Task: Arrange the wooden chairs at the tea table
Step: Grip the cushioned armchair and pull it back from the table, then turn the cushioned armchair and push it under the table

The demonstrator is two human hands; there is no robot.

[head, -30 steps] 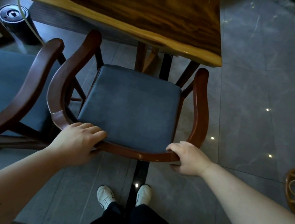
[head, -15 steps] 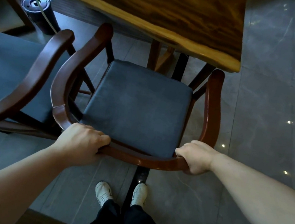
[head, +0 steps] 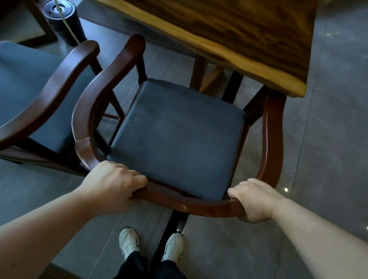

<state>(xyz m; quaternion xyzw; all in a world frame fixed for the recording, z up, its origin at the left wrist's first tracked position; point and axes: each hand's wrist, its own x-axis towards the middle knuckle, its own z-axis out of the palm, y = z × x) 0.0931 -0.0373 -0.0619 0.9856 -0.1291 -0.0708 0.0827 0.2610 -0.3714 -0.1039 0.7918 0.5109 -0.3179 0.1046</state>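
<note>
- My left hand (head: 110, 183) and right hand (head: 253, 200) are each keeping a clamped grip on the curved back rail of the wooden armchair (head: 178, 136).
- The armchair is sitting at the desk (head: 219, 19), beside a second armchair (head: 19, 90).
- I am seeing no readable writing.

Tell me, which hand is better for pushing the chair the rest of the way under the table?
Probably the left hand. Both hands grip the chair's back rail, but the right hand side's armrest already reaches the table edge, while the left armrest sits further out.
</note>
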